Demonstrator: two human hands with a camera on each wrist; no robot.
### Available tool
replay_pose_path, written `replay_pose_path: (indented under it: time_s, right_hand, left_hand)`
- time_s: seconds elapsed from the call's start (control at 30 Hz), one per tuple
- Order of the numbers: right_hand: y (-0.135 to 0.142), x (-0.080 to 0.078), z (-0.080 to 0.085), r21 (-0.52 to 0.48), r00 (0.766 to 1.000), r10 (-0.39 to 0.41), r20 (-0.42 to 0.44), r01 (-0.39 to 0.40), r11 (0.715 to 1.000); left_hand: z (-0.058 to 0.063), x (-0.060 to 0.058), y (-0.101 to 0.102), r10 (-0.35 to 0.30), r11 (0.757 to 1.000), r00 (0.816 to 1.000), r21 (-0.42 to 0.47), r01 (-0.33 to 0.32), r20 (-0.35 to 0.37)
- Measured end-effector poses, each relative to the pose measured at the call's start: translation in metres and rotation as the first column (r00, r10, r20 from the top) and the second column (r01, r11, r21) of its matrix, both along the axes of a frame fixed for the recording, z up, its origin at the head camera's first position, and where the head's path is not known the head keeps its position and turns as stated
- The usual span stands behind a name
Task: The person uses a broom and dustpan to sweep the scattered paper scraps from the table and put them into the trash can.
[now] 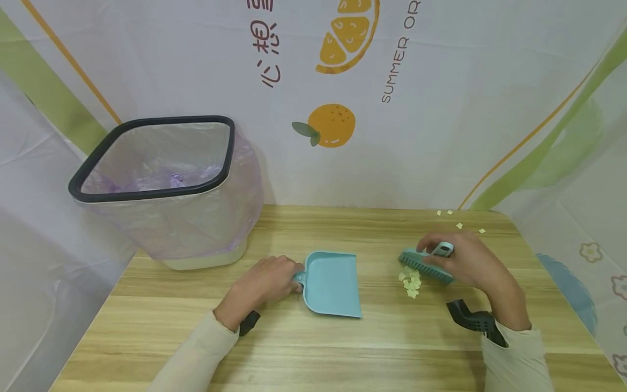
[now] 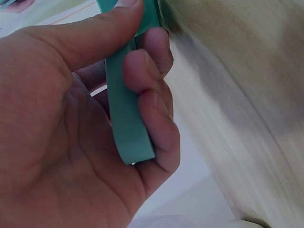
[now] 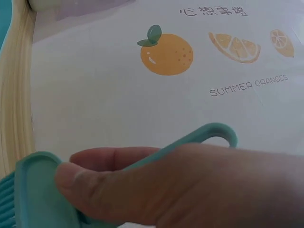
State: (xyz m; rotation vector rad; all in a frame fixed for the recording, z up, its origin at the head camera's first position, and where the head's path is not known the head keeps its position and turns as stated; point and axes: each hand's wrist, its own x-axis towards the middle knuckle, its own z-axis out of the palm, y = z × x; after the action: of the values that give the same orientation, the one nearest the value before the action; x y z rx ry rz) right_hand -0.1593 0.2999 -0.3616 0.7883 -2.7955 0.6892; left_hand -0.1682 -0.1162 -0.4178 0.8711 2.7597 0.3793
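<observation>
Within the curled fingers of the left hand [image 1: 271, 277] and right hand [image 1: 467, 258]: a dustpan [image 1: 332, 284] and a brush [image 1: 425, 267].
The left fingers and thumb clasp the dustpan's handle [image 2: 124, 114], its pan just beyond them; the right fingers grasp the brush, bristles ahead of the thumb. Pale scraps [image 1: 412, 283] lie past the right fingertips, perhaps touching the bristles. The right wrist view crops the brush head; the thumb side hides most right fingers.
</observation>
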Motion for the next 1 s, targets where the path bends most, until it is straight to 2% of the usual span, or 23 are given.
replay_pose_path:
  time_s: [0.1,0.3,0.43,0.63,0.8,1.0]
  right_hand:
    - [0.0006,0.0007,0.0018,-0.002,1.0,-0.01,0.007,0.01,1.0]
    - [0.0004,0.0007,0.0052,0.047,0.992,-0.099,0.078,0.095,0.994]
    - [0.0021,0.001,0.0072,0.069,0.986,-0.139,0.087,0.134,0.989]
    - [0.0057,0.0,0.0064,0.107,0.984,-0.169,0.059,0.162,0.981]
    - [0.0095,-0.0008,0.0043,0.127,0.977,-0.198,0.075,0.188,0.974]
    - [0.0065,-0.0013,0.0039,0.12,0.979,-0.189,0.078,0.179,0.976]
  left_hand:
    - [0.001,0.0007,0.0001,0.001,1.0,1.0,0.004,-0.001,-0.001]
    - [0.0015,0.001,0.0002,0.004,1.0,1.0,0.01,-0.004,0.0]
    - [0.0007,0.001,-0.0001,0.005,1.0,1.0,0.011,-0.005,0.002]
    - [0.0009,0.0008,-0.0002,0.004,1.0,1.0,0.003,-0.004,0.004]
    - [0.0012,0.0002,-0.0003,-0.001,1.0,1.0,-0.006,0.001,-0.001]
    - [0.0007,-0.0002,-0.0001,0.001,1.0,1.0,-0.011,-0.001,0.0]
